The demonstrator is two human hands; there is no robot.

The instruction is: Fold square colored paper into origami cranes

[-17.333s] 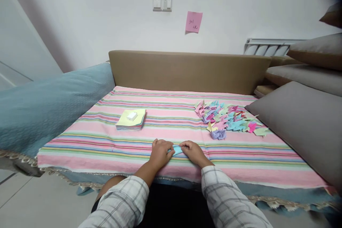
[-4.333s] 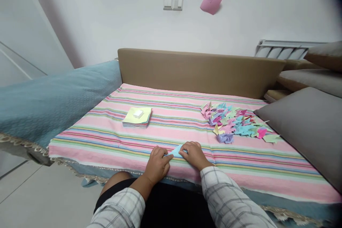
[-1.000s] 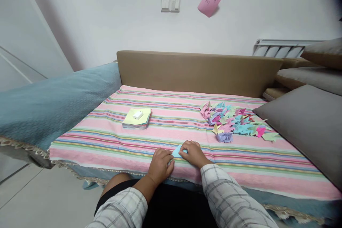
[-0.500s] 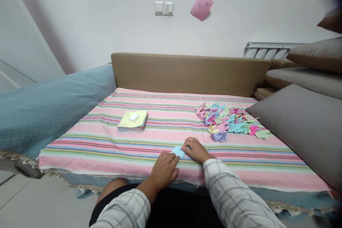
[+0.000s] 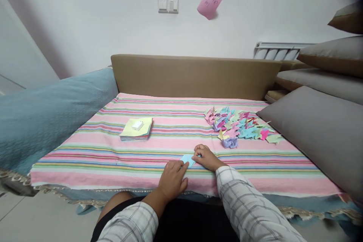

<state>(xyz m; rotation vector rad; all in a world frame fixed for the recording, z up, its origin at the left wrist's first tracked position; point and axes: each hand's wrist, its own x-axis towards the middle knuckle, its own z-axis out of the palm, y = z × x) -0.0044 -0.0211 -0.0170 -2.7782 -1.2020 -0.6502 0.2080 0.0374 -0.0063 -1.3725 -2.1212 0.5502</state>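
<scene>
A small light-blue folded paper [image 5: 187, 159] lies on the striped cloth in front of me, with its right end hidden under fingers. My right hand [image 5: 207, 157] pinches that end between thumb and fingertips. From the lower left, my left hand [image 5: 172, 181] rests on the cloth with its fingers stretched out and the thumb apart. Its index fingertip touches the near edge of the paper. To the right, beyond my right hand, is a heap of folded paper cranes [image 5: 241, 124] in several colours.
A stack of square coloured paper [image 5: 133, 133] with a small white object [image 5: 137, 125] on top sits at the left. Grey cushions [image 5: 317, 128] are piled along the right side. A brown backrest [image 5: 193, 76] closes off the far side of the striped cloth [image 5: 93, 151].
The camera view has shifted slightly, so the scene sits a little further left. My left index finger reaches out straighter along the blue paper. My right hand keeps its pinch.
</scene>
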